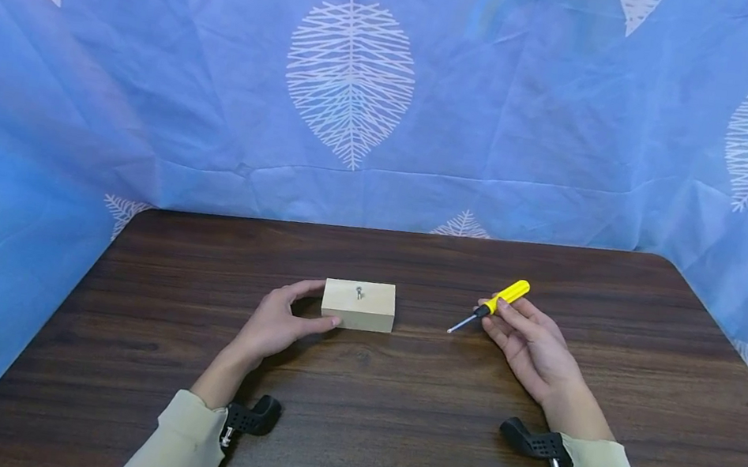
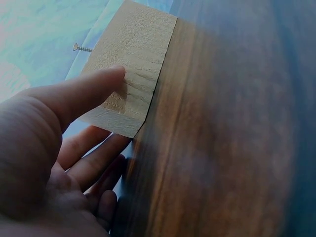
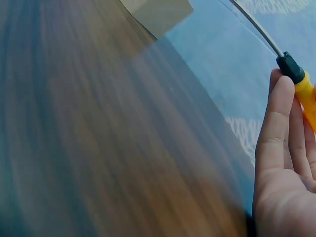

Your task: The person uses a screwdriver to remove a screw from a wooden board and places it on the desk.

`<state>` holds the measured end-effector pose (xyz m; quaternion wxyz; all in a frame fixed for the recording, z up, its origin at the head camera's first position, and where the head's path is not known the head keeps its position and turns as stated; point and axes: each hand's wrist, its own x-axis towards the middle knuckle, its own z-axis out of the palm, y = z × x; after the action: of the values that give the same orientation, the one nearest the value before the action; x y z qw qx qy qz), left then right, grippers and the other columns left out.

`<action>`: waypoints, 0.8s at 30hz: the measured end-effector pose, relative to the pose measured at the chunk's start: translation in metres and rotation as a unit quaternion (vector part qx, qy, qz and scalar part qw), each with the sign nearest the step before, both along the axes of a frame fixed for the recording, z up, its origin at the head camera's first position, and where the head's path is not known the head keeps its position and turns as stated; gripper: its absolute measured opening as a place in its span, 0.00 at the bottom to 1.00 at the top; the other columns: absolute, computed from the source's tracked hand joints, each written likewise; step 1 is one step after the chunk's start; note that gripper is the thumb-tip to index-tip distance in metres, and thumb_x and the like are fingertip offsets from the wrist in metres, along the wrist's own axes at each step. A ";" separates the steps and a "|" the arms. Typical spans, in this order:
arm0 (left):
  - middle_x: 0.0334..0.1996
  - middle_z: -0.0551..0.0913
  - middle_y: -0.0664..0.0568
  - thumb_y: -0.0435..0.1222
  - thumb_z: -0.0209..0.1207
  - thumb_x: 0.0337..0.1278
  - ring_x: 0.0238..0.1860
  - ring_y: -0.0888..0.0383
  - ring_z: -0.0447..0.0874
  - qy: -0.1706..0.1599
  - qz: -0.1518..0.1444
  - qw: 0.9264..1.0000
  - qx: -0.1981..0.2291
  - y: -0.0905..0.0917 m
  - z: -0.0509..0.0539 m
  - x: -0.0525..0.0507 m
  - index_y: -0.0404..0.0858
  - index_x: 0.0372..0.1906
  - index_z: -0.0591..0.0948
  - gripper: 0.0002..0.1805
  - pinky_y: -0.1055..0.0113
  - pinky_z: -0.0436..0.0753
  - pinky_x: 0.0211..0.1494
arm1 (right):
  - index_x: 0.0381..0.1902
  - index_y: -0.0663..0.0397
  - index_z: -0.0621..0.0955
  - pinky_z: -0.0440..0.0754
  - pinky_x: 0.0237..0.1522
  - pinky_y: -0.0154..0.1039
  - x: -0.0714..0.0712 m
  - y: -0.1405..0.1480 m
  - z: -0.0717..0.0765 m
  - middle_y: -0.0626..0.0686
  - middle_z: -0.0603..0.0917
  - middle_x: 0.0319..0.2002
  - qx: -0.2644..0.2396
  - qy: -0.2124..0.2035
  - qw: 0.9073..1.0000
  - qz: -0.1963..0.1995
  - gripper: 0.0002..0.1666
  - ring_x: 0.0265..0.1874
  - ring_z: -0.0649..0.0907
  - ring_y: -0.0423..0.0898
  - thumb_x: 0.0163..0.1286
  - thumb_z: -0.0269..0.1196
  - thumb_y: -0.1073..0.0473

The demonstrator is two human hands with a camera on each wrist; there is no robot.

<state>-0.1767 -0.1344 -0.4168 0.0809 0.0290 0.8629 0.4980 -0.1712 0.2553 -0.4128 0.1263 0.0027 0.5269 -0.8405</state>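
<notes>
A pale wooden block [image 1: 358, 316] rests on the table, with a screw [image 1: 359, 293] standing up from its top. My left hand [image 1: 275, 323] grips the block's left end, the thumb on the near face and the fingers behind. In the left wrist view the thumb presses the block [image 2: 133, 59], and the screw [image 2: 82, 48] sticks out of it. To the right, my right hand [image 1: 539, 352] holds a screwdriver [image 1: 509, 293] with a yellow handle between thumb and fingers. Its shaft points down and left towards the block, apart from it.
The dark wooden table [image 1: 352, 438] has rounded far corners. Behind it and at both sides hangs a blue cloth [image 1: 225, 69] with white leaf prints. A black wrist mount sits at each sleeve cuff.
</notes>
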 end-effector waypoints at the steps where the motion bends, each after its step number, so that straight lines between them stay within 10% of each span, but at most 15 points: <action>1: 0.79 0.74 0.46 0.49 0.76 0.63 0.84 0.39 0.61 0.001 -0.001 1.000 0.000 0.000 0.000 0.000 0.45 0.79 0.75 0.41 0.32 0.63 0.83 | 0.78 0.58 0.62 0.86 0.59 0.29 -0.001 -0.004 -0.001 0.46 0.85 0.60 0.002 0.003 1.000 0.000 0.30 0.58 0.87 0.35 0.86 0.58 0.59; 24: 0.78 0.75 0.46 0.49 0.76 0.63 0.83 0.40 0.63 0.009 -0.004 1.000 0.009 -0.001 -0.002 -0.001 0.46 0.78 0.76 0.40 0.34 0.65 0.82 | 0.72 0.57 0.66 0.87 0.56 0.29 -0.016 -0.052 0.008 0.47 0.88 0.57 0.023 0.011 0.999 -0.023 0.27 0.51 0.89 0.37 0.83 0.62 0.59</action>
<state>-0.1778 -0.1355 -0.4192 0.0754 0.0379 0.8590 0.5050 -0.1876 0.2032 -0.4051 0.1016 0.0087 0.5472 -0.8308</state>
